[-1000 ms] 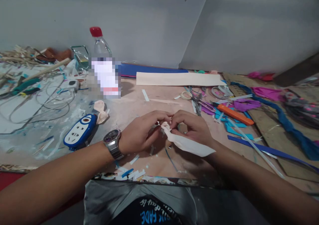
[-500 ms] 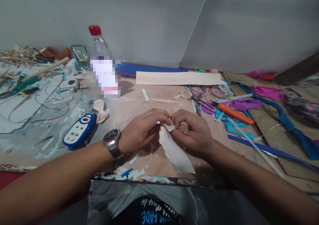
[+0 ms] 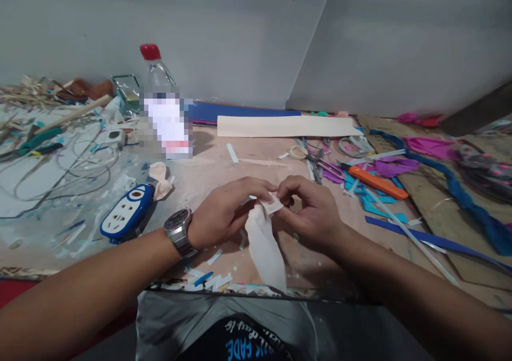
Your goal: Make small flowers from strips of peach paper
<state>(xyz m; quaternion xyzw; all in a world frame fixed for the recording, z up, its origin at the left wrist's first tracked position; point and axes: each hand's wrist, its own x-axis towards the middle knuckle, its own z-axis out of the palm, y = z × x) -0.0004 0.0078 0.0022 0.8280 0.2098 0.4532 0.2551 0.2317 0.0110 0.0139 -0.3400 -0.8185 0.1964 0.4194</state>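
My left hand (image 3: 230, 209), with a metal watch (image 3: 178, 230) on its wrist, pinches the gathered top of a cream strip of paper or thin foam (image 3: 266, 251). Close against it, my right hand (image 3: 310, 211) has thumb and forefinger closed on a small white piece (image 3: 273, 205) at that same gathered end. Whether this piece is tape or a fold of the strip I cannot tell. The strip's loose end hangs down towards the table's front edge. Some fingertips are hidden behind the hands.
A long cream strip (image 3: 284, 126) lies at the back. On the left are a blue-and-white power strip (image 3: 127, 211), a twisted cream piece (image 3: 160, 179) and a red-capped bottle (image 3: 162, 75). Scissors (image 3: 318, 161), an orange cutter (image 3: 376, 182) and coloured scraps lie to the right.
The strip's hanging end has swung to the left and now points nearly straight down. The small white piece has turned slightly between my fingers. Both hands stay nearly in place.
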